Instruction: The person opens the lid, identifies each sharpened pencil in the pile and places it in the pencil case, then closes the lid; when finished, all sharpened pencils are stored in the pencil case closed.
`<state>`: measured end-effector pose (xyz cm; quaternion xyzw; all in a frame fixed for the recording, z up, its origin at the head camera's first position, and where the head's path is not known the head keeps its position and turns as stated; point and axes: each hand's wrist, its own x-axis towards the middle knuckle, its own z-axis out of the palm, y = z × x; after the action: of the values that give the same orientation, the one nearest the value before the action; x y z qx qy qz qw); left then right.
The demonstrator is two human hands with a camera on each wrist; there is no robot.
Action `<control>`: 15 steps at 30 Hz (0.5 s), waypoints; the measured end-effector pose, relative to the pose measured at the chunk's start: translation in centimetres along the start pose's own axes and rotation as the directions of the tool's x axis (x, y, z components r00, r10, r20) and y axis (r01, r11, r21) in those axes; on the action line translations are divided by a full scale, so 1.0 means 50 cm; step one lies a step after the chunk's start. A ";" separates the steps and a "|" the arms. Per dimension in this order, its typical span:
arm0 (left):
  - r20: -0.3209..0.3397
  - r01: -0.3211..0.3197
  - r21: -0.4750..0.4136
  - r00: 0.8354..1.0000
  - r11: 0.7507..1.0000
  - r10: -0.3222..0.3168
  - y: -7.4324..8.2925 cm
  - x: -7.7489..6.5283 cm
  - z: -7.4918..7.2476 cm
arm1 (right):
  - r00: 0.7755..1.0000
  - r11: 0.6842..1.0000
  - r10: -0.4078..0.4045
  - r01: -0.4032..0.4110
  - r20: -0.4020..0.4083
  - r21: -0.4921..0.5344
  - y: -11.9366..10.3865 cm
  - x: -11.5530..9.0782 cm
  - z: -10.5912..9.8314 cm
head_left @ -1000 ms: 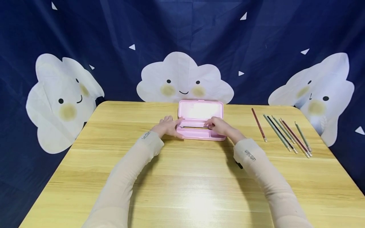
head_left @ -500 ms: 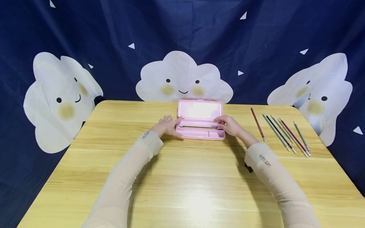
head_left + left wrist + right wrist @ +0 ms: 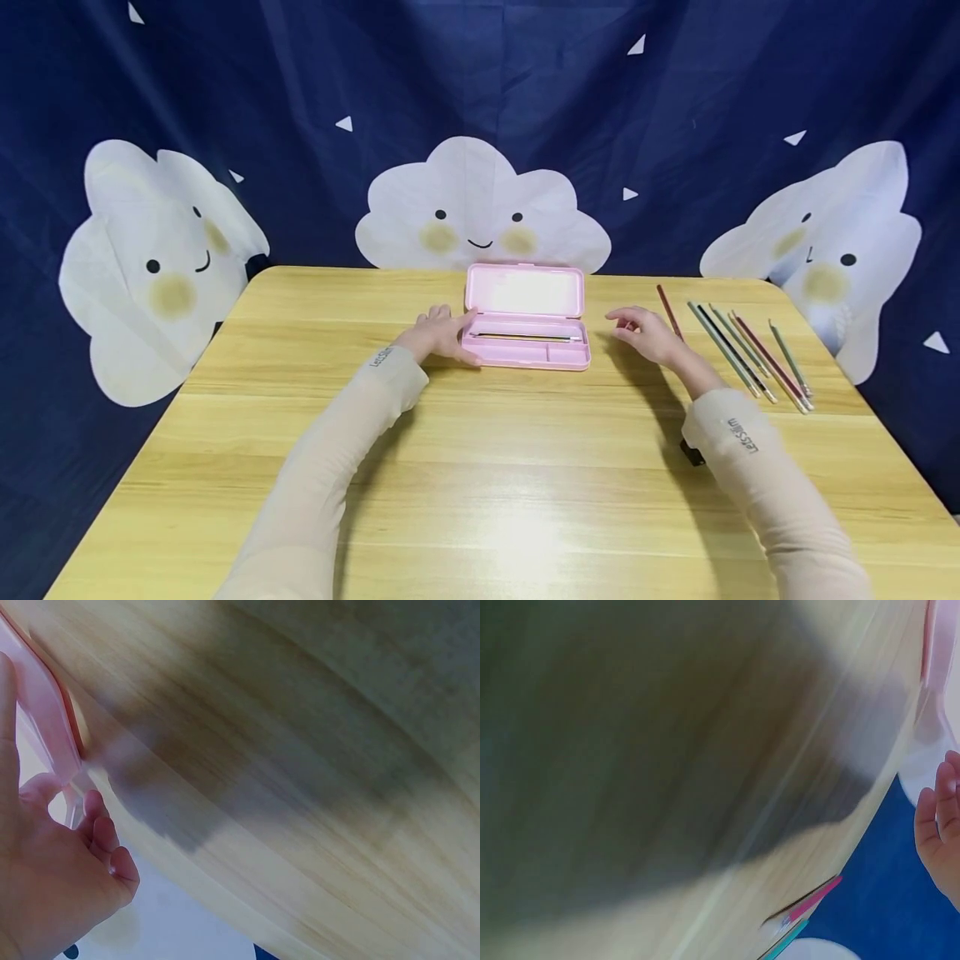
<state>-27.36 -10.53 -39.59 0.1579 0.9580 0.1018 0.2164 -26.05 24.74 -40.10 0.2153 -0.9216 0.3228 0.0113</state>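
Note:
A pink pencil case [image 3: 493,357] lies with its lid raised near the table's far edge in the head view. Inside its long compartment rests a black-and-yellow striped pencil [image 3: 525,337]. My left hand [image 3: 441,333] holds the case's left end between thumb and forefinger; the left wrist view shows its other fingers [image 3: 103,832] loosely bent beside the hinge. To the right of the case, my right hand [image 3: 643,332] is in the air with relaxed fingers and nothing in them. It partly covers a dark red pencil [image 3: 667,303] on the table.
Several pencils lie loosely side by side on the right of the table [image 3: 480,467], among them a green pencil [image 3: 790,357] and a maroon one [image 3: 768,354]. A dark blue cloth [image 3: 502,75] with printed clouds hangs right behind the table.
My right hand let go of the striped pencil in the case, lifted away and moved right toward the loose pencils. The left hand stayed at the case's left end.

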 end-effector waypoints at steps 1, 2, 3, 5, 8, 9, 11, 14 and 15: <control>0.000 0.002 -0.001 1.000 1.000 -0.002 0.000 0.000 0.000 | 1.000 1.000 0.001 -0.001 -0.005 -0.007 0.005 -0.005 -0.005; 0.002 0.003 -0.004 1.000 1.000 -0.003 0.000 0.000 0.001 | 1.000 1.000 0.001 -0.001 -0.009 -0.014 0.010 -0.010 -0.010; 0.003 0.004 -0.007 1.000 1.000 -0.004 0.000 0.000 0.001 | 1.000 1.000 0.001 -0.002 -0.011 -0.018 0.016 -0.015 -0.014; 0.003 0.001 -0.009 1.000 1.000 -0.001 0.000 -0.001 0.002 | 1.000 0.999 0.008 -0.008 -0.016 -0.033 0.027 -0.025 -0.023; -0.004 -0.007 -0.005 1.000 1.000 0.007 0.000 -0.002 0.002 | 0.999 0.998 0.039 -0.040 -0.010 -0.042 0.040 -0.037 -0.038; -0.007 -0.009 -0.003 1.000 1.000 0.009 0.000 -0.003 0.002 | 0.998 0.997 0.061 -0.061 -0.006 -0.043 0.043 -0.040 -0.044; -0.010 -0.012 -0.001 1.000 1.000 0.012 0.000 -0.003 0.001 | 0.995 0.994 0.096 -0.096 -0.001 -0.052 0.049 -0.048 -0.055; -0.005 -0.010 -0.004 1.000 1.000 0.010 0.000 -0.004 0.001 | 0.992 0.989 0.129 -0.129 0.003 -0.073 0.061 -0.059 -0.071; -0.003 -0.009 -0.007 1.000 1.000 0.009 0.000 -0.004 0.000 | 0.991 0.988 0.133 -0.132 0.004 -0.074 0.066 -0.062 -0.075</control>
<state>-27.18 -10.58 -39.52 0.1613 0.9573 0.1061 0.2151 -24.99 30.51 -39.56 0.1545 -0.9451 0.2878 -0.0066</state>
